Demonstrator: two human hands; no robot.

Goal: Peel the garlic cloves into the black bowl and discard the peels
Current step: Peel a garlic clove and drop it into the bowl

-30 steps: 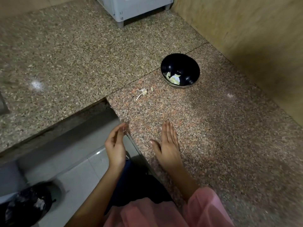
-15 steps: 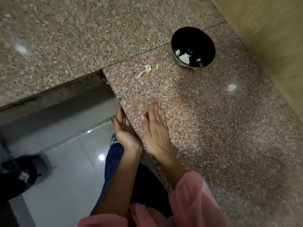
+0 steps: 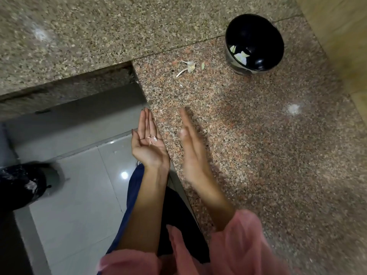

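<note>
A speckled granite tabletop [image 3: 258,155] wraps a corner above a tiled floor [image 3: 79,195]. The left hand [image 3: 148,143] is held palm up at its edge, fingers [image 3: 147,122] straight and released, with a few peels [image 3: 153,139] loose on the palm. The right hand [image 3: 191,147], blurred, hovers edge-on just beside it, fingers straight, grasping nothing. Beyond the fingers lie scraps [image 3: 187,66]. Farther right stands the bowl [image 3: 256,32], with pale pieces [image 3: 240,55] inside. A bin [image 3: 19,185] sits on the floor, well left of the fingers.

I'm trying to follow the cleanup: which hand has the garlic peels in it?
The left hand, palm up beside the counter, with pale peel scraps lying in it. The right hand, fingers straight over the counter, shows none.
</note>
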